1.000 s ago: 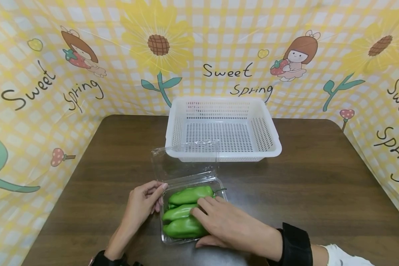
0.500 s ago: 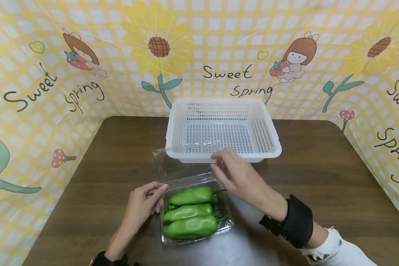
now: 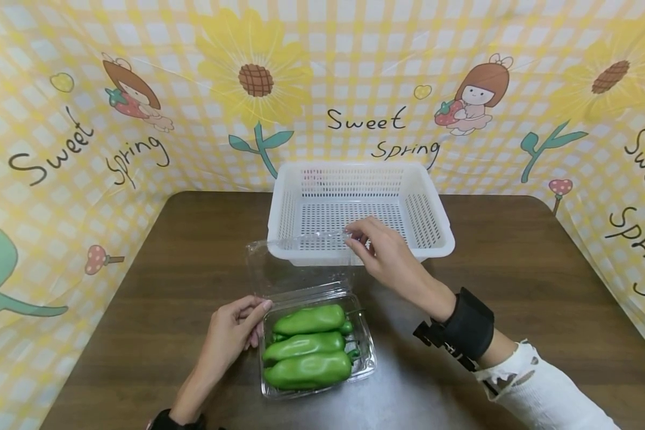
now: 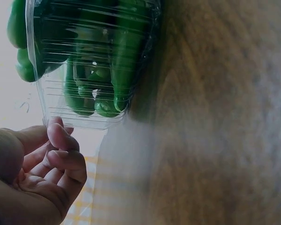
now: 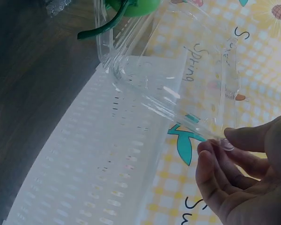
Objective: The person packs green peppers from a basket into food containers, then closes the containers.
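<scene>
A clear plastic clamshell box point(image 3: 368, 364) lies near the table's front edge with three green peppers point(image 3: 306, 351) in it. Its lid point(image 3: 295, 263) stands open and upright against the white basket point(image 3: 441, 242). My right hand point(image 3: 357, 236) pinches the lid's top right corner; the right wrist view shows my fingertips point(image 5: 213, 150) closed on the lid point(image 5: 178, 79) edge. My left hand point(image 3: 255, 316) rests with loosely bent fingers against the box's left side, holding nothing. In the left wrist view, that hand point(image 4: 58, 140) sits just beside the box point(image 4: 65, 101) and the peppers point(image 4: 107, 61).
The white perforated basket holds nothing and stands at the back middle of the brown wooden table point(image 3: 516, 286). A yellow checked printed cloth point(image 3: 86, 149) walls in the table on three sides. A green pepper stem point(image 5: 103, 28) shows in the right wrist view.
My right hand lifted off the peppers, moved back and up to the standing lid, and now pinches its top right corner. The left hand stayed at the box's left side.
</scene>
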The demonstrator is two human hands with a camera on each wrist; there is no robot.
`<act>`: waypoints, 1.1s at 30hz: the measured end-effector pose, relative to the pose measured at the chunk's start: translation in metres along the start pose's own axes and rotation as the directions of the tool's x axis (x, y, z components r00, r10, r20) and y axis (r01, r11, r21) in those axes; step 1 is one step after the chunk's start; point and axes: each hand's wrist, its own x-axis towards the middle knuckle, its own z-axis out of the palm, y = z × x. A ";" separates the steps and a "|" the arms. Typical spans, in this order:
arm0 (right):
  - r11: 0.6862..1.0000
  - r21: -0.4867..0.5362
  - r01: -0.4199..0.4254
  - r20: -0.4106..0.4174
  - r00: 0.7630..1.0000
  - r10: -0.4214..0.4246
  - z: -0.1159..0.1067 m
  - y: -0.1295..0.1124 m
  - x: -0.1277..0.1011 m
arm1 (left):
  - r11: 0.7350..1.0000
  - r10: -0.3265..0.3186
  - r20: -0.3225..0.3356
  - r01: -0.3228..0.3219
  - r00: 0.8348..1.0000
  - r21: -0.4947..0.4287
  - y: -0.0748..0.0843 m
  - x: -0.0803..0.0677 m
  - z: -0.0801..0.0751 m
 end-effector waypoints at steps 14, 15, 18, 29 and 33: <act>0.999 0.037 0.030 0.022 0.999 -0.031 -0.004 0.002 -0.006 | 0.999 -0.009 0.066 0.013 0.998 -0.049 0.002 -0.004 -0.009; 0.999 0.037 0.036 0.023 0.999 -0.037 -0.005 0.002 -0.008 | 0.998 -0.015 0.075 0.019 0.997 -0.053 0.002 -0.005 -0.010; 0.998 0.040 0.055 0.015 0.998 -0.056 -0.005 0.002 -0.012 | 0.998 -0.023 0.093 0.028 0.995 -0.051 0.002 -0.007 -0.013; 0.994 0.089 0.063 0.032 0.997 -0.066 -0.010 -0.003 -0.029 | 0.999 -0.025 0.103 0.028 0.994 -0.022 -0.001 -0.013 -0.020; 0.988 0.131 0.085 0.042 0.995 -0.091 -0.012 -0.003 -0.036 | 0.999 -0.024 0.107 0.028 0.994 -0.030 0.000 -0.014 -0.020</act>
